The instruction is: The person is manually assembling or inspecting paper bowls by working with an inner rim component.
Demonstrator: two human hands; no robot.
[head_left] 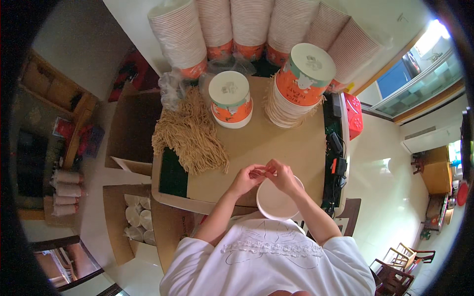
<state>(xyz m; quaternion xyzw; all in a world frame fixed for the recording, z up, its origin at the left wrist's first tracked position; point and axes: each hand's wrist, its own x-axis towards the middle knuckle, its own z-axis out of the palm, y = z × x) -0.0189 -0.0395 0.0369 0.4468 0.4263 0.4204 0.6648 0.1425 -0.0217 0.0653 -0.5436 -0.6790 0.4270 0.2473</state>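
Note:
My left hand (248, 179) and my right hand (280, 176) meet at the far rim of a white paper bucket (277, 201), which stands mouth up against the table's near edge, close to my shirt. Both hands are closed, fingertips pinched together; what lies between them is too small to make out. Left of them spreads a heap of tan twisted-paper cords (197, 135). Beyond sits a short upside-down stack of orange and green paper buckets (231, 101). A taller upside-down stack (304, 81) stands to its right, with tan cords hanging around its lower part.
Tall plastic-wrapped stacks of white buckets (251, 24) line the table's back. Clear plastic wrap (173, 90) lies at back left. Black adapters and cables (337, 160) run along the right edge, near a red plastic stool (352, 116). An open carton (118, 217) of wrapped stacks stands lower left.

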